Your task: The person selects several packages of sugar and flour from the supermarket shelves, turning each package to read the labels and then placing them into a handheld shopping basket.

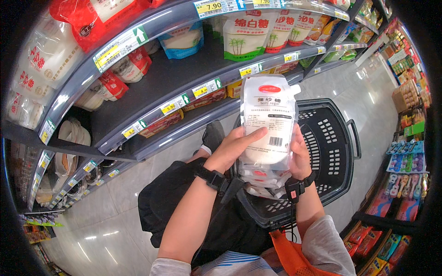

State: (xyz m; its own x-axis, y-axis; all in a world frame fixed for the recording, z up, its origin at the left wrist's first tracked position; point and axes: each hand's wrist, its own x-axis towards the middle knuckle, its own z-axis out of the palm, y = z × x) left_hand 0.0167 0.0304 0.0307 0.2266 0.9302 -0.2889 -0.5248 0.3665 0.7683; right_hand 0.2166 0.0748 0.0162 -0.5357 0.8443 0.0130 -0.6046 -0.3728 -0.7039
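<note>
Both my hands hold a white and clear spouted pouch of fine sugar (267, 120), its printed side facing up and its spout at the upper right. My left hand (233, 146) grips the left edge, the thumb lying across the front. My right hand (299, 151) supports the right edge, its fingers partly hidden by the pouch. Beneath the held pouch, several similar spouted pouches (266, 183) lie in a black plastic shopping basket (347, 172). Each wrist wears a black strap.
Curved store shelves (193, 69) run along the left and top, with price tags on their edges. A green and white sugar bag (246, 36) stands above the hands; a blue-edged bag (183, 39) is left of it. Racks of packaged goods (405, 158) line the right side.
</note>
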